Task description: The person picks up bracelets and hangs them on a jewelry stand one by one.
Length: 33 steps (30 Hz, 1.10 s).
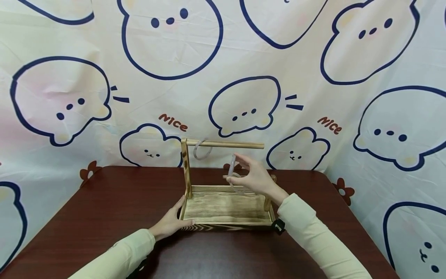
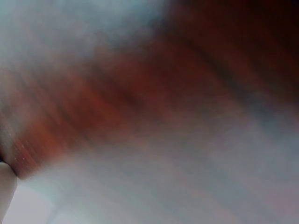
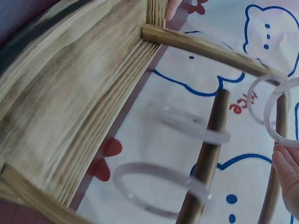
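A wooden rack (image 1: 228,205) stands on the table, with a tray base and two rods at different heights. My left hand (image 1: 170,221) holds the tray's left front corner, thumb over the front rim; its fingertip (image 3: 173,8) also shows in the right wrist view. My right hand (image 1: 252,176) pinches a pale translucent bangle (image 3: 269,116), upright and apart from the upper rod (image 1: 237,145). One similar bangle (image 1: 195,151) hangs on that upper rod near the left post. Two more, a nearer bangle (image 3: 124,191) and a farther bangle (image 3: 170,119), hang on the lower rod (image 3: 212,144).
The dark red-brown table (image 1: 104,209) extends around the rack. A pale cloth (image 1: 167,97) printed with cartoon faces hangs behind and at the sides. The left wrist view is blurred, showing mostly reddish-brown and grey areas.
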Tool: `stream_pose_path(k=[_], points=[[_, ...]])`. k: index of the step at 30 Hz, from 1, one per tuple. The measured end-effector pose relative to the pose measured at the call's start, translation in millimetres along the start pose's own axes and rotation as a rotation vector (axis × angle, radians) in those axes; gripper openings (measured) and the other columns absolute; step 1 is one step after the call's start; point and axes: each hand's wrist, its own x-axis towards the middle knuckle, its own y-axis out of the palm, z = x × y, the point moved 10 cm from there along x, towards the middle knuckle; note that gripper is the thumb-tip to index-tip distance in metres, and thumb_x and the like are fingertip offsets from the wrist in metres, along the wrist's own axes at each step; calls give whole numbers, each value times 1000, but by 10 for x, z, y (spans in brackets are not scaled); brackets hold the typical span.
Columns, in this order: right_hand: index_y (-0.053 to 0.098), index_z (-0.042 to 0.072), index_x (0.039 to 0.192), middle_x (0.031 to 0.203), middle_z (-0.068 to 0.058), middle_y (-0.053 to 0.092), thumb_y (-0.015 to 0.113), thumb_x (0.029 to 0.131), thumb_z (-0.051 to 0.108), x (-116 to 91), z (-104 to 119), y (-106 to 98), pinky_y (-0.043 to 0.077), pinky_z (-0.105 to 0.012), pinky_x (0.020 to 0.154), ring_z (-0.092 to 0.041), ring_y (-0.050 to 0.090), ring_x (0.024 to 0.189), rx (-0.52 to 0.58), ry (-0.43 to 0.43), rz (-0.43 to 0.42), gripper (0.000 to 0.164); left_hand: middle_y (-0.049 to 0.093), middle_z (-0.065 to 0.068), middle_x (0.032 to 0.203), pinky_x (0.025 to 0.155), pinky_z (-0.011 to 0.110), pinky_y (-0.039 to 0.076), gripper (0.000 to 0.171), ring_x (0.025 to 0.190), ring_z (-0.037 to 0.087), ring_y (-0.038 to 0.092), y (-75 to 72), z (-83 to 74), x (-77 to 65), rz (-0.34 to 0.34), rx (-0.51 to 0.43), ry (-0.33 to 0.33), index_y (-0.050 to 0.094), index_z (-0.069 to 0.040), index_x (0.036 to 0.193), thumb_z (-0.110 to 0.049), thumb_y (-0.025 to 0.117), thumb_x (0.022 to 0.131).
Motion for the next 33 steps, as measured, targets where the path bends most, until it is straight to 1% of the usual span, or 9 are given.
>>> stream_pose_path(k=[6,11,14,19,26,33], points=[[40,22,139,141,-3,43,73,73,45,-73,-114,-163,41,-38,98,-25,47,124,-66,52,-24,77,1,15,154,108,56,15,101,140,33,0,-14,24,7,-7,48,0,3,-8,148,-29,72,79],[39,24,140,139,-5,45,73,73,47,-136,-211,-290,41,-38,98,-24,46,125,-80,108,-33,78,2,15,154,108,56,14,102,140,33,0,-20,33,9,-9,44,2,3,-8,148,-29,73,78],[38,24,140,140,-6,44,73,72,49,-177,-285,-356,40,-41,99,-25,45,126,-87,145,-28,81,2,16,154,108,56,15,102,140,34,0,-22,35,11,-10,40,2,3,-8,148,-29,73,78],[35,21,142,142,-8,41,73,71,51,-226,-386,-465,38,-45,100,-28,41,129,-75,182,-19,86,1,15,154,108,56,15,102,140,34,0,-14,30,15,-7,33,3,3,-9,149,-28,73,78],[34,18,142,143,-10,40,74,70,49,-244,-529,-612,36,-43,103,-27,40,130,-48,220,-28,88,0,14,154,107,57,15,100,140,34,-1,-4,24,15,-3,22,-1,2,-10,149,-27,72,79],[33,11,142,142,-13,40,74,73,46,-226,-600,-753,35,-41,104,-28,39,130,-44,221,-50,87,0,14,154,107,57,16,100,140,34,-2,-3,9,5,-8,11,-2,3,-10,149,-26,72,79]])
